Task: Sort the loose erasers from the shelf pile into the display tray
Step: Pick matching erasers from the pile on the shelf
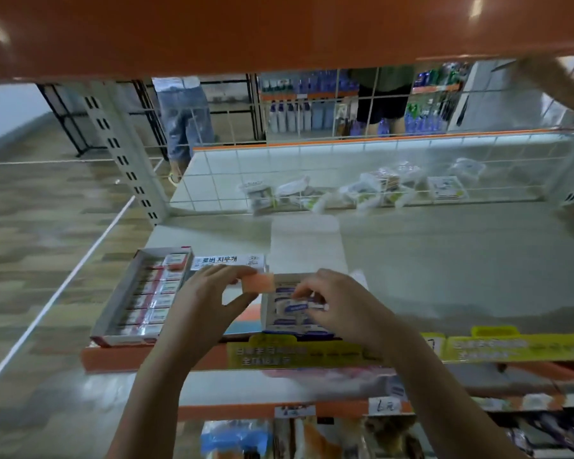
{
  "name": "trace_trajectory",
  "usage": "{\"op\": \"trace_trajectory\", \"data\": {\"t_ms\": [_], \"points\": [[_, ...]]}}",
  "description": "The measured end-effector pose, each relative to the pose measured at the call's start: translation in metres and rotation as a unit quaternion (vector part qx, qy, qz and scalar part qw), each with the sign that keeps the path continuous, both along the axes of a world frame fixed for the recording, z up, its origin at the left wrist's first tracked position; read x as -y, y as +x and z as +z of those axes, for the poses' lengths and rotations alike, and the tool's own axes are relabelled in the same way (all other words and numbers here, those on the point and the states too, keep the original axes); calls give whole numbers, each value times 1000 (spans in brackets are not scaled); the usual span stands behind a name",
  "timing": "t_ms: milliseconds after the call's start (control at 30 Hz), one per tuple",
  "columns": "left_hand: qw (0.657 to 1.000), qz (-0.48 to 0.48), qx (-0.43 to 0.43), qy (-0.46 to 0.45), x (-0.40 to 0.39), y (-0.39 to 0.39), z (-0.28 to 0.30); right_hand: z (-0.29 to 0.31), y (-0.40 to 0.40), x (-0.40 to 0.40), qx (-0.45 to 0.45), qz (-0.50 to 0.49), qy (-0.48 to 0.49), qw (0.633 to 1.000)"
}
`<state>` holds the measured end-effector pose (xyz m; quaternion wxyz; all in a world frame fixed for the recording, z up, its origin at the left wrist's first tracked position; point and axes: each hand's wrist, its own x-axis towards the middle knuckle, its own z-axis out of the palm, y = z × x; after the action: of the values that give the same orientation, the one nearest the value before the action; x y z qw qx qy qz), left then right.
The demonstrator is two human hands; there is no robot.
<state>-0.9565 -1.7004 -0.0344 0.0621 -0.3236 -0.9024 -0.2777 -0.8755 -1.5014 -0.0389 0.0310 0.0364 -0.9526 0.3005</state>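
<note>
While the left hand (pixel 209 293) pinches a pink eraser (pixel 258 282) at frame centre, the right hand (pixel 338 304) pinches a white-and-blue eraser (pixel 294 306) over the display tray (pixel 265 313). Pressed in crooked, it could jam the row or slip onto the shelf (pixel 444 260).

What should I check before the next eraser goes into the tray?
1. Left hand grips the pink eraser: ok.
2. Right hand pinches a blue-sleeved eraser over the blue tray: ok.
3. Free slot in the blue tray: cannot tell, hands cover it.
4. Red tray rows tidy: ok.
5. Pink eraser matches either tray: cannot tell.
6. Loose pile at the shelf back remains unsorted: not ok.
</note>
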Motion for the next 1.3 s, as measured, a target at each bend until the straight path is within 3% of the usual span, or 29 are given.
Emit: {"op": "trace_trajectory", "data": {"t_ms": [567, 867, 1300], "points": [[998, -49, 34, -23, 35, -38, -27, -13, -1, 17, 137, 12, -6, 991], [997, -47, 44, -32, 29, -43, -27, -14, -3, 23, 114, -8, -25, 993], [982, -43, 58, -176, 41, -46, -22, 3, -29, 32, 124, -55, -35, 990]]}}
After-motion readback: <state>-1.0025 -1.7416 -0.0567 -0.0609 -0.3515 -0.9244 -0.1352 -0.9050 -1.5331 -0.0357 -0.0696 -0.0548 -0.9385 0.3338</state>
